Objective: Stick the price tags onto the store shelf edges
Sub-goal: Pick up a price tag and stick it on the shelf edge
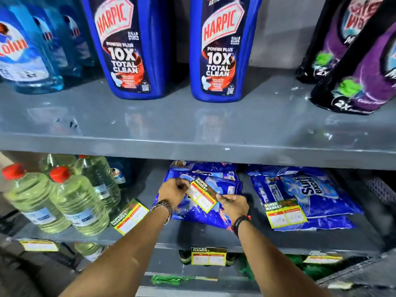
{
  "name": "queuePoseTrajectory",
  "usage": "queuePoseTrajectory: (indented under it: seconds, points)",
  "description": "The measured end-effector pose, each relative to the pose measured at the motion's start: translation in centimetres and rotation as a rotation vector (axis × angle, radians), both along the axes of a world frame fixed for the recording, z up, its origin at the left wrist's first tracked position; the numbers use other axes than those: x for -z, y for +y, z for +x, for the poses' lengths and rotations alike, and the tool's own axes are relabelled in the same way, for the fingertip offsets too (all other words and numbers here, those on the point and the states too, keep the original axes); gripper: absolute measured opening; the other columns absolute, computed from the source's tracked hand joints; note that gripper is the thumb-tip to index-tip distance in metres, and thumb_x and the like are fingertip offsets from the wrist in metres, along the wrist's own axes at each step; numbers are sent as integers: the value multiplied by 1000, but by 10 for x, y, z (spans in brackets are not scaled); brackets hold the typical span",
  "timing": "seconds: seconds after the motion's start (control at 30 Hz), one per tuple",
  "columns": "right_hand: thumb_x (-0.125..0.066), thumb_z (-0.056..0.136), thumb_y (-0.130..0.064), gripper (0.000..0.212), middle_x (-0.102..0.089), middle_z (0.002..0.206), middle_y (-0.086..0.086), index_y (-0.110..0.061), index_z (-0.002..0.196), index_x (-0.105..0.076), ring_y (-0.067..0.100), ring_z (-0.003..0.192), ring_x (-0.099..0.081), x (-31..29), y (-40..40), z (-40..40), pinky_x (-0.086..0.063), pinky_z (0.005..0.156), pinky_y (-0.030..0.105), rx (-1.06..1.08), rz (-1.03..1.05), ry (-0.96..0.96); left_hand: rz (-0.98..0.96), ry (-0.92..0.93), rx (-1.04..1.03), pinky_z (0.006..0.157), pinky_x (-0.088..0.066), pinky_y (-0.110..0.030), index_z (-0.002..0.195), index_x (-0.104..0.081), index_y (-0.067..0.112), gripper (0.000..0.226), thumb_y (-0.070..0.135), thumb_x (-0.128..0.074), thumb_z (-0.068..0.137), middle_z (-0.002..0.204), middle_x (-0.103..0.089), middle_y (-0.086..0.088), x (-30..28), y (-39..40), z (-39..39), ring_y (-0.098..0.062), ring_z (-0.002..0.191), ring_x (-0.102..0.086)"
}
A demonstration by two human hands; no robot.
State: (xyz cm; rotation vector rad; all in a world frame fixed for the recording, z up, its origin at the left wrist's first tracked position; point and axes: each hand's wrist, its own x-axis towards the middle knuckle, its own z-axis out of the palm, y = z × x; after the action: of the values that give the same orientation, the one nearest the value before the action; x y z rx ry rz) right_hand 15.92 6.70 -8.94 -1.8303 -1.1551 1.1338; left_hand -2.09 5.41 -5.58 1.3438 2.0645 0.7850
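Note:
Both my hands hold one yellow price tag (pixel 201 195) in the air below the upper grey shelf edge (pixel 192 153). My left hand (pixel 174 192) pinches its upper left end; my right hand (pixel 232 205) pinches its lower right corner. The tag is tilted, above a blue detergent pack (pixel 227 185). Another tag (pixel 129 216) lies on the lower shelf beside the clear bottles. A third tag (pixel 285 213) rests on the Surf Excel packs (pixel 308 189). On the lower shelf edge (pixel 171 241), tags are stuck at the left (pixel 39 245), the middle (pixel 209 256) and the right (pixel 322 259).
The upper shelf carries two blue Harpic bottles (pixel 220 50), Colin bottles (pixel 23 54) at the left and purple pouches (pixel 360 61) at the right. Clear bottles with red caps (pixel 70 204) stand at the lower left. Green items (pixel 171 278) show under the lower shelf.

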Motion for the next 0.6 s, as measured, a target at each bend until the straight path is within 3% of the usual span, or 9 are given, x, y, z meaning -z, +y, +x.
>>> queuePoseTrajectory:
  seconds: [0.1, 0.23, 0.33, 0.43, 0.5, 0.6]
  points:
    - [-77, 71, -31, 29, -64, 74, 7, -5, 85, -74, 23, 70, -57, -1, 4, 0, -53, 72, 36, 19, -33, -5, 16, -40, -16, 73, -41, -19, 92, -74, 19, 14, 24, -62, 85, 98, -75, -4, 0, 0, 0, -19, 93, -67]
    - [-74, 75, -29, 23, -69, 81, 11, -7, 83, -70, 20, 62, -57, -4, 4, 0, -44, 52, 25, 39, -71, 93, 0, -79, 19, 74, -46, -20, 91, -74, 19, 13, 23, -66, 83, 94, -75, -1, -1, -1, -3, -16, 79, -64]
    - [-71, 79, -24, 16, -72, 94, 16, -10, 79, -65, 29, 78, -68, -11, 2, 0, -52, 60, 30, 59, -56, 146, -13, -157, 25, 81, -55, -30, 84, -75, 12, 17, 24, -70, 74, 89, -76, -7, 2, -3, -7, -22, 87, -69]
    - [-69, 81, -13, 18, -70, 92, 21, -14, 67, -58, 32, 83, -68, -24, -7, 1, -58, 74, 41, 67, 38, 221, -4, -253, 49, 78, -55, -30, 86, -74, 6, 29, 28, -72, 67, 68, -74, 4, 1, -13, -11, -5, 72, -67]
    - [-70, 80, -10, 21, -70, 92, 23, -15, 64, -58, 35, 85, -68, -34, -18, 4, -56, 83, 47, 59, 100, 242, 7, -300, 85, 76, -55, -30, 88, -74, 6, 17, 18, -72, 76, 59, -70, 10, 1, -23, -14, 1, 64, -64]
    - [-72, 78, -11, 14, -70, 85, 18, -12, 68, -62, 26, 78, -66, -45, -33, 10, -56, 77, 39, 58, 166, 244, 38, -326, 96, 82, -57, -37, 78, -77, 21, 6, 19, -72, 78, 85, -75, -4, -2, -39, -20, -19, 84, -69]
